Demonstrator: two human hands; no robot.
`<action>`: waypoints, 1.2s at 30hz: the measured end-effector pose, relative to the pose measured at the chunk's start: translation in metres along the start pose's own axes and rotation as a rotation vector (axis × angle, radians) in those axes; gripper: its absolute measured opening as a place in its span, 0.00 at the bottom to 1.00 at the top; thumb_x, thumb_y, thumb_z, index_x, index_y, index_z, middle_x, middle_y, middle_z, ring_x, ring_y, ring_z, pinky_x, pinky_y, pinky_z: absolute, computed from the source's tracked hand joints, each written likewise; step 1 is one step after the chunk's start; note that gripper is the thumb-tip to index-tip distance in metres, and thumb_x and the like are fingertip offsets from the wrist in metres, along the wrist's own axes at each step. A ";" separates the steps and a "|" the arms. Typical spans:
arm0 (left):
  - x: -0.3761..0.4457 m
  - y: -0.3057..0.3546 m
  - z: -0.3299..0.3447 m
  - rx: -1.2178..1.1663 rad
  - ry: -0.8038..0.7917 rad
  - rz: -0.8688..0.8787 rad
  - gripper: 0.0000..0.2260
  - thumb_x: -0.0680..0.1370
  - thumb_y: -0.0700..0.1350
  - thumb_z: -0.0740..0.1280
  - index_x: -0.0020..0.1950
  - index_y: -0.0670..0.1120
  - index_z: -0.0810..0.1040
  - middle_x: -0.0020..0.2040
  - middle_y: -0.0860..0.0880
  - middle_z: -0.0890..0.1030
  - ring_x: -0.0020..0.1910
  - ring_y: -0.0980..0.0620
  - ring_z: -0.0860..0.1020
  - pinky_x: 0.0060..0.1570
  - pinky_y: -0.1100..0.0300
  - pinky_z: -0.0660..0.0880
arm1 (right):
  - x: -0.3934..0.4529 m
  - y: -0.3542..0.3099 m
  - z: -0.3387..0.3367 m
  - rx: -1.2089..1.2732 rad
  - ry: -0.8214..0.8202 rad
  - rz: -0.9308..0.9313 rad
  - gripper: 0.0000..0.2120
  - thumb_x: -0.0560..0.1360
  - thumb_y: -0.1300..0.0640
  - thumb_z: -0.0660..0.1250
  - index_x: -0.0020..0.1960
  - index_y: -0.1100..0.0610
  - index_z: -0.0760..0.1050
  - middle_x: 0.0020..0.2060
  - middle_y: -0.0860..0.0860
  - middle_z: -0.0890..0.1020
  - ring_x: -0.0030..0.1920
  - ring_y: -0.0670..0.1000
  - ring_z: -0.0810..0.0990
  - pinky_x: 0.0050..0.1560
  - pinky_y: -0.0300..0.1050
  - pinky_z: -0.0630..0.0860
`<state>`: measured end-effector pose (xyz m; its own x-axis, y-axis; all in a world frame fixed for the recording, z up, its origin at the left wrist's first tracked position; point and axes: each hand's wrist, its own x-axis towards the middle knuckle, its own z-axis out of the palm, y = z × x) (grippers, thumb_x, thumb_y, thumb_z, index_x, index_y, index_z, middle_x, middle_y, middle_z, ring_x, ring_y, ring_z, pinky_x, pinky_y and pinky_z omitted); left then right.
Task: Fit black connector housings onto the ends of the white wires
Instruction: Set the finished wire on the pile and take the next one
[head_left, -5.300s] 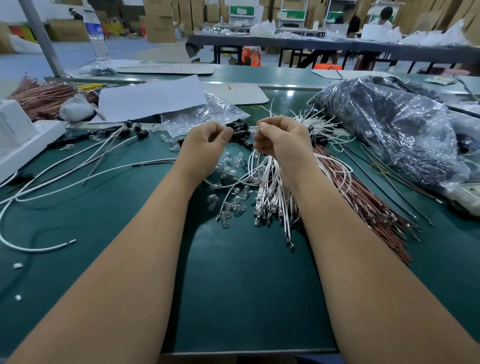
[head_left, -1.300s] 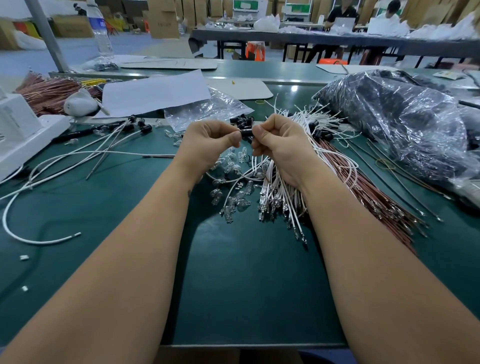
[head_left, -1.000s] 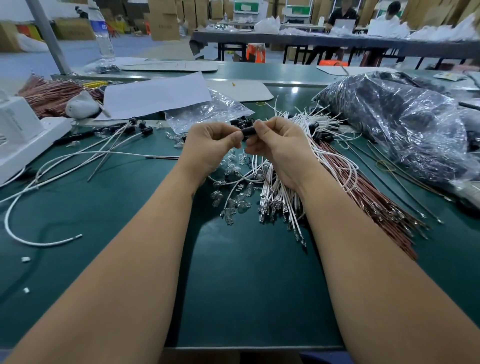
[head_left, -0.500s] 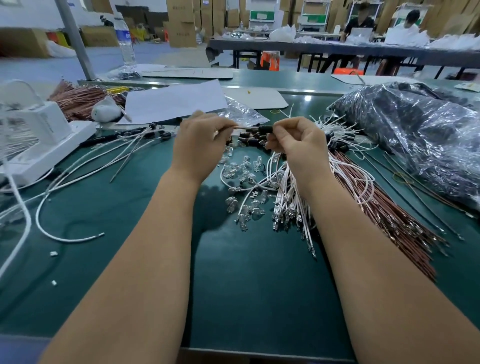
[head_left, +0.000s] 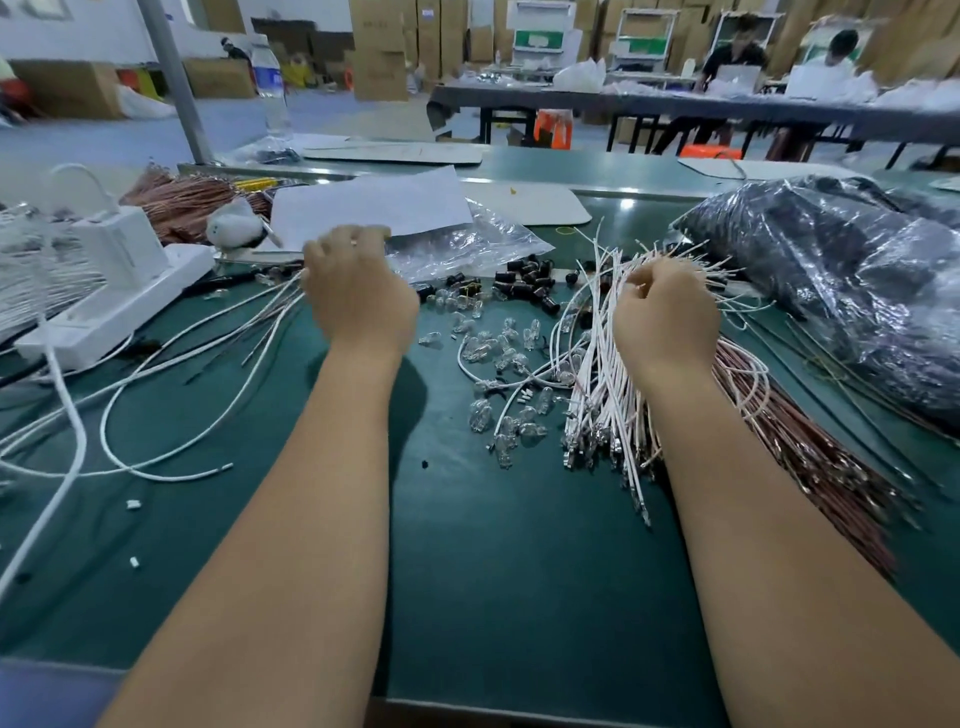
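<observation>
L hand (head_left: 358, 296) is out over the green bench top (head_left: 519, 571), back of hand toward the camera, fingers curled down; loose long white wires (head_left: 171, 364) fan away from under it to the left. Whether it grips one of them, can't tell, since the fingertips are hidden. Just behind it lie a white paper sheet (head_left: 369, 205) and a crumpled clear plastic bag (head_left: 467, 249).

R hand (head_left: 665, 312) is fisted w/ thumb and forefinger pinched together at the top of the bundle of short white wires w/ metal terminals (head_left: 602, 405), which spreads toward the camera beneath the wrist. What it pinches is too small to tell.

Small black cylindrical connector housings (head_left: 524, 280) sit in a loose pile between the two hands, a bit beyond them. Nearer, btw the forearms, small clear glass bulbs (head_left: 504, 353) are scattered. Right of the R forearm: a bundle of copper-brown wires (head_left: 810, 457), and beyond that a big dark plastic bag (head_left: 841, 280). Left of the L hand: a white plastic jig (head_left: 114, 291).
</observation>
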<state>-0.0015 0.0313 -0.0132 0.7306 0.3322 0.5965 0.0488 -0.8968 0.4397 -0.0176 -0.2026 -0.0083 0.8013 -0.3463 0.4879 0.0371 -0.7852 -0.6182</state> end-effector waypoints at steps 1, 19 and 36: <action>-0.001 0.005 0.004 -0.039 -0.054 0.050 0.20 0.74 0.36 0.60 0.64 0.46 0.76 0.63 0.43 0.76 0.63 0.42 0.69 0.63 0.52 0.64 | -0.001 -0.001 0.001 -0.108 -0.070 -0.006 0.09 0.78 0.56 0.62 0.51 0.60 0.77 0.50 0.57 0.79 0.49 0.56 0.75 0.47 0.46 0.71; -0.026 0.044 0.023 -0.481 -0.408 0.288 0.21 0.78 0.36 0.60 0.68 0.53 0.75 0.57 0.50 0.81 0.42 0.47 0.76 0.47 0.53 0.76 | -0.007 -0.007 0.004 -0.194 -0.094 -0.022 0.05 0.76 0.60 0.58 0.41 0.57 0.66 0.30 0.49 0.69 0.29 0.49 0.68 0.29 0.42 0.60; -0.022 0.040 0.011 -0.279 -0.121 0.362 0.12 0.83 0.43 0.55 0.50 0.47 0.79 0.50 0.53 0.81 0.60 0.48 0.71 0.61 0.51 0.56 | -0.005 -0.016 -0.003 0.222 0.348 -0.050 0.07 0.80 0.65 0.56 0.47 0.54 0.65 0.35 0.46 0.72 0.31 0.41 0.69 0.29 0.34 0.63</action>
<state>-0.0081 -0.0152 -0.0159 0.7419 -0.0384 0.6694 -0.3962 -0.8305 0.3916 -0.0242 -0.1900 0.0015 0.5470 -0.4932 0.6764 0.2293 -0.6889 -0.6877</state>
